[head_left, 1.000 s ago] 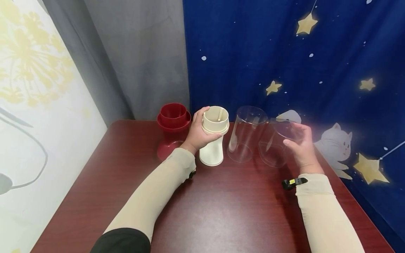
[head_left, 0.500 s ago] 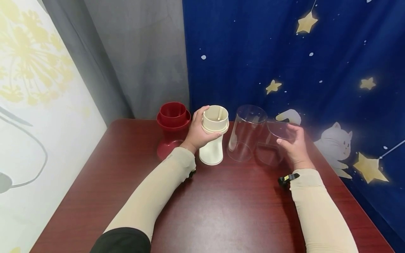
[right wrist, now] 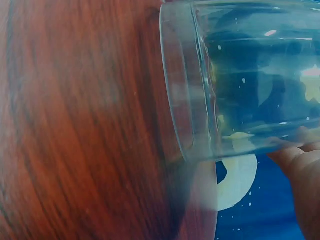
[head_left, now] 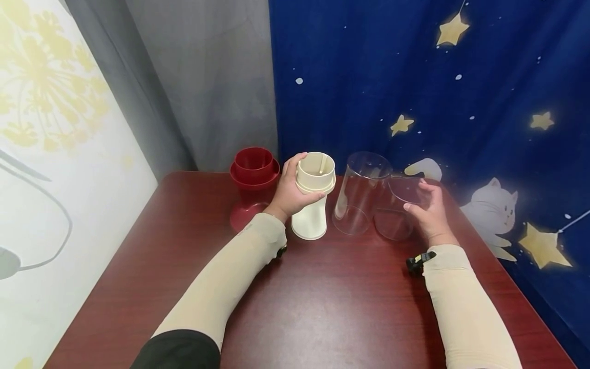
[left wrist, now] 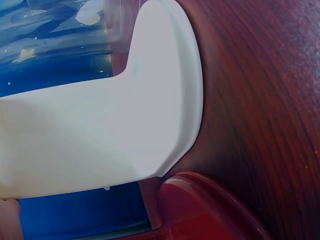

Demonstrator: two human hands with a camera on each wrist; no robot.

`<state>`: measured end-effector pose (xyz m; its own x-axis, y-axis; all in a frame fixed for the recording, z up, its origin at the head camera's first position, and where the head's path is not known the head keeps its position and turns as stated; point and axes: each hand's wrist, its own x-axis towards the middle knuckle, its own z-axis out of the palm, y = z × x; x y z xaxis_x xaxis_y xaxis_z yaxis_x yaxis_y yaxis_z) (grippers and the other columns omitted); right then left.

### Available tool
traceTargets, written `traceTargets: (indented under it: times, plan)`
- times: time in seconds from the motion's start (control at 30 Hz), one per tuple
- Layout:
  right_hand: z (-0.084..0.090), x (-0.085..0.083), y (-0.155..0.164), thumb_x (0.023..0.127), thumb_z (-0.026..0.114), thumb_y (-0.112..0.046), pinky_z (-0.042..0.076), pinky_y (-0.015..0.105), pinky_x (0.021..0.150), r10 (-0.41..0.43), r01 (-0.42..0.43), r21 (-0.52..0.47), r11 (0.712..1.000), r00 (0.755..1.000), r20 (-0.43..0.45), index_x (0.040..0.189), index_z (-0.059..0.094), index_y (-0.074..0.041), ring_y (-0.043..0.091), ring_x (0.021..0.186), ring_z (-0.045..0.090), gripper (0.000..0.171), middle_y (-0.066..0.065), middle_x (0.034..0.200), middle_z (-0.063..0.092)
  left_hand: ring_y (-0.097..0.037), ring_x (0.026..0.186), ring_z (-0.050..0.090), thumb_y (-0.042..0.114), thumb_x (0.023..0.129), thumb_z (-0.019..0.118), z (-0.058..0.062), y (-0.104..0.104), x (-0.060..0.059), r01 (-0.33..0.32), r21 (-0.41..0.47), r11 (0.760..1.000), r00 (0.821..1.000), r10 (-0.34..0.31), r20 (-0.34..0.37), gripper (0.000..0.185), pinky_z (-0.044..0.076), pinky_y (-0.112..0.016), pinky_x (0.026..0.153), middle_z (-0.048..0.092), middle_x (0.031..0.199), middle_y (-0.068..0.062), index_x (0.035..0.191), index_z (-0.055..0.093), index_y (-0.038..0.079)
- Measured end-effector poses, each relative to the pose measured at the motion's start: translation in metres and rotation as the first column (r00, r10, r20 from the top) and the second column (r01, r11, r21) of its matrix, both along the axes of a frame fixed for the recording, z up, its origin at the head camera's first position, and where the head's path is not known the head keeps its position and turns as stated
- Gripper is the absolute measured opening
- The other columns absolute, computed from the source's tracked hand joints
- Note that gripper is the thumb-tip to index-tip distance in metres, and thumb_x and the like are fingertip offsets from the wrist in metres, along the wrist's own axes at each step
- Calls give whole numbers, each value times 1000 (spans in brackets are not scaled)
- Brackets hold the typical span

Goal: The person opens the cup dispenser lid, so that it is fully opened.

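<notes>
1. Cream plastic fills the left hand, which grips the upper rim of the cream container standing on the wooden table.
2. The right hand grasps a clear cup, just beside the taller clear cylinder.
3. A red container stands left of the cream one.

Two bare hands, the left hand and the right hand, each coming out of a snug beige sleeve that runs from the wrist up the forearm, smooth and close-fitting, with faint creases near the cuff. Above the left elbow, a black upper sleeve over the beige one. At the right wrist, just beside the cuff, a small black clip with a yellow mark; at the left wrist, a small dark fitting under the cuff, too small to make out further.
</notes>
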<state>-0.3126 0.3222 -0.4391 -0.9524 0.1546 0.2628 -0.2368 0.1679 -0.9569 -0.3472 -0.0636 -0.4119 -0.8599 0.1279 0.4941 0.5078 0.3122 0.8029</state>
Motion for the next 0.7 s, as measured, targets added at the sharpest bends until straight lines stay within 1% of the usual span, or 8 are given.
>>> traceTargets:
  times: [0.13, 0.37, 0.43, 0.5, 0.53, 0.57, 0.63, 0.7]
  plan:
    - [-2, 1, 2, 87, 64, 18, 27, 27, 128, 37, -38, -29, 999, 999, -14, 150, 35, -5, 31, 162, 19, 72, 13, 177, 15, -24, 133, 51, 25, 67, 98, 0, -1, 1, -1, 1, 1000, 1000, 1, 2, 108, 53, -43, 107, 39, 158, -4, 156, 37, 34]
    - [-2, 3, 3, 85, 61, 21, 20, 29, 130, 106, -108, -28, 994, 992, -66, 148, 36, -2, 36, 162, 16, 72, 22, 175, 11, -23, 132, 51, 25, 68, 98, 1, -2, 3, -1, 0, 1000, 1000, 1, 6, 108, 53, -43, 107, 40, 158, -3, 156, 36, 35]
    - [-2, 4, 5, 85, 61, 20, 23, 23, 128, 116, -118, -18, 993, 991, -68, 148, 36, -3, 37, 162, 17, 72, 22, 176, 10, -23, 133, 51, 25, 68, 98, 2, -2, 2, 2, -3, 1000, 1000, -2, 3, 108, 53, -43, 107, 40, 158, -4, 157, 36, 34]
    - [-2, 4, 6, 86, 61, 20, 31, 17, 122, 125, -125, -2, 992, 991, -55, 151, 35, -5, 35, 162, 18, 75, 20, 176, 12, -24, 135, 50, 24, 69, 97, 3, -1, 2, 3, -7, 1000, 1000, -3, 5, 108, 52, -44, 109, 38, 160, -4, 157, 36, 33]
    - [-1, 5, 7, 86, 61, 20, 33, 15, 120, 129, -129, 4, 992, 990, -49, 154, 33, -7, 34, 162, 19, 78, 19, 176, 13, -24, 139, 48, 25, 70, 97, 3, -1, 2, 1, -12, 1000, 1000, -1, 9, 108, 51, -44, 111, 37, 162, -4, 158, 35, 33]
    - [0, 5, 8, 86, 62, 18, 33, 13, 118, 123, -122, 30, 992, 991, -45, 157, 31, -8, 33, 162, 19, 81, 19, 175, 14, -24, 143, 45, 26, 70, 97, 4, -1, 2, 1, -16, 1000, 1000, -1, 14, 108, 49, -46, 113, 34, 164, -4, 159, 35, 32]
    - [1, 6, 10, 86, 64, 15, 31, 15, 121, 108, -104, 89, 991, 993, -39, 163, 26, -10, 32, 162, 18, 89, 19, 175, 15, -25, 152, 37, 28, 71, 96, 5, 0, 3, 2, -25, 1000, 1000, -1, 27, 109, 46, -48, 117, 29, 169, -3, 160, 34, 31]
    - [4, 7, 12, 86, 66, 13, 23, 24, 128, 101, -94, 137, 986, 994, -44, 166, 20, -12, 32, 162, 16, 96, 19, 175, 15, -27, 158, 28, 30, 72, 95, 6, 0, 4, 2, -35, 999, 1000, -1, 31, 110, 42, -52, 120, 22, 173, -3, 162, 32, 29]
